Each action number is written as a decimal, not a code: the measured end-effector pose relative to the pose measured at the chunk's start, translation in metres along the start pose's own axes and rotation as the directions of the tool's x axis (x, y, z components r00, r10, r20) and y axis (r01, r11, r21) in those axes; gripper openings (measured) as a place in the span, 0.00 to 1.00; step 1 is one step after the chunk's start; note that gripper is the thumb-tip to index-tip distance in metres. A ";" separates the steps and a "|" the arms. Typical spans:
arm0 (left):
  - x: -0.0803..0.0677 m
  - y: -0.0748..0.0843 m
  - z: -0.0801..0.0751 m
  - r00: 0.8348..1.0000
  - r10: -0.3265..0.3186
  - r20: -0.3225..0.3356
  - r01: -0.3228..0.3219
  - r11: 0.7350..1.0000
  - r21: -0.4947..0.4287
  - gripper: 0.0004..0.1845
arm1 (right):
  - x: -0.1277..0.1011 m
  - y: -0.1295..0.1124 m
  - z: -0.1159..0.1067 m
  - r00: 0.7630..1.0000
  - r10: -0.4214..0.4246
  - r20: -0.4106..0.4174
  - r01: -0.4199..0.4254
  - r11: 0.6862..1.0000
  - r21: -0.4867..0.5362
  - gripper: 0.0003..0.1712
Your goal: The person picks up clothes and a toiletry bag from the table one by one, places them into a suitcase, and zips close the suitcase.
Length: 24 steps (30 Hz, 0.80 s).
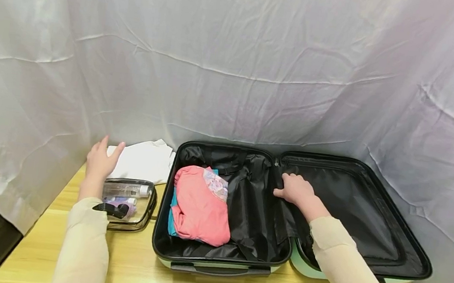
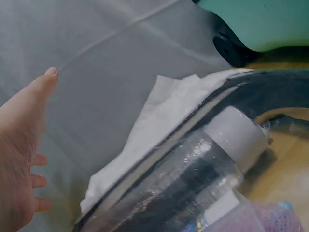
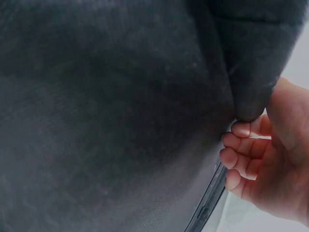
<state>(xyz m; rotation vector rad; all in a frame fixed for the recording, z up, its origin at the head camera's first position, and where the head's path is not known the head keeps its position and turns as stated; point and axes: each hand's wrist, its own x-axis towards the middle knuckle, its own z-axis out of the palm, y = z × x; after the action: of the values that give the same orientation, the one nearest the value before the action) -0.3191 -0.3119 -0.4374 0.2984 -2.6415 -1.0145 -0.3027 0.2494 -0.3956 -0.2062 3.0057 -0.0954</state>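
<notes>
An open suitcase (image 1: 220, 264) with a black lining lies flat, hinged in the middle. In its left half sits a folded pink garment (image 1: 202, 204) on top of a blue one (image 1: 175, 215). My right hand (image 1: 298, 190) pinches the edge of a black fabric divider (image 1: 282, 214) near the hinge; the right wrist view shows its fingers curled at the fabric (image 3: 248, 92). At the left, my spread left hand (image 1: 102, 161) holds nothing, just beside a folded white cloth (image 1: 144, 159). Below that hand is a clear toiletry pouch (image 1: 142, 221) with black trim.
Inside the pouch are a clear bottle (image 2: 188, 164) with a white cap and small purple items (image 1: 130, 203). The suitcase's right half (image 1: 341, 212) lies open with a zipped panel. A grey-white curtain (image 1: 236, 67) hangs behind the wooden table (image 1: 130, 271).
</notes>
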 end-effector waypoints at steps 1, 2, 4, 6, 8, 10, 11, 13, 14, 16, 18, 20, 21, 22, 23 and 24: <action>0.001 -0.001 0.002 1.000 -0.016 0.011 0.016 1.000 0.005 0.48 | 0.000 0.000 0.000 1.000 0.002 0.001 -0.002 1.000 0.003 0.39; 0.002 -0.002 0.003 0.999 -0.028 0.022 0.028 1.000 0.012 0.49 | 0.000 0.000 0.000 1.000 0.001 0.000 -0.001 1.000 0.003 0.39; 0.004 -0.004 0.006 0.998 -0.048 0.049 0.047 0.999 0.024 0.50 | 0.000 0.000 0.001 1.000 -0.002 -0.002 0.002 1.000 0.000 0.39; 0.006 -0.005 0.008 0.995 -0.063 0.082 0.060 0.997 0.040 0.51 | 0.000 0.001 0.001 1.000 -0.003 -0.003 0.003 1.000 -0.001 0.39; 0.007 -0.007 0.010 0.991 -0.069 0.117 0.063 0.996 0.058 0.52 | 0.000 0.001 0.002 1.000 -0.004 -0.004 0.004 1.000 -0.003 0.39; 0.007 -0.007 0.011 0.985 -0.070 0.157 0.060 0.996 0.071 0.53 | 0.001 0.001 0.002 1.000 -0.006 -0.005 0.006 1.000 -0.003 0.39; 0.008 -0.008 0.012 0.982 -0.067 0.175 0.054 0.995 0.079 0.53 | 0.001 0.001 0.002 1.000 -0.007 -0.006 0.007 1.000 -0.004 0.39; 0.009 -0.010 0.013 0.976 -0.054 0.209 0.035 0.995 0.096 0.55 | 0.000 0.001 0.002 1.000 -0.008 -0.009 0.008 1.000 -0.005 0.39; 0.009 -0.011 0.013 0.973 -0.051 0.227 0.028 0.994 0.105 0.55 | 0.000 0.001 0.002 1.000 -0.007 -0.009 0.007 1.000 -0.004 0.39; 0.010 -0.013 0.014 0.963 -0.057 0.263 0.026 0.993 0.119 0.57 | 0.000 0.001 0.002 1.000 -0.004 -0.008 0.004 1.000 -0.003 0.39; 0.010 -0.015 0.014 0.953 -0.079 0.291 0.042 0.991 0.131 0.58 | 0.000 0.001 0.003 1.000 -0.002 -0.007 0.002 1.000 -0.002 0.39; 0.009 -0.016 0.015 0.942 -0.119 0.314 0.080 0.988 0.134 0.59 | 0.000 0.001 0.003 1.000 -0.001 -0.007 0.001 1.000 -0.002 0.39; 0.008 -0.016 0.015 0.937 -0.138 0.322 0.099 0.986 0.135 0.60 | 0.000 0.001 0.003 1.000 -0.002 -0.009 0.002 1.000 -0.003 0.39; 0.008 -0.016 0.015 0.932 -0.156 0.328 0.116 0.984 0.137 0.61 | 0.000 0.001 0.003 1.000 -0.002 -0.010 0.002 1.000 -0.004 0.39; 0.007 -0.016 0.015 0.928 -0.168 0.333 0.127 0.982 0.141 0.61 | 0.000 0.001 0.002 1.000 -0.002 -0.013 0.002 1.000 -0.004 0.39; 0.007 -0.015 0.015 0.925 -0.177 0.336 0.134 0.980 0.147 0.61 | -0.001 0.001 0.002 1.000 -0.002 -0.015 0.002 1.000 -0.004 0.39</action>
<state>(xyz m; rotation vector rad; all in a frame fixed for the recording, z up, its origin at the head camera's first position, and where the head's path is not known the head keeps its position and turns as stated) -0.3294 -0.3155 -0.4570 0.3930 -3.0495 -1.0392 -0.3020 0.2504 -0.3977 -0.2104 3.0211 -0.0921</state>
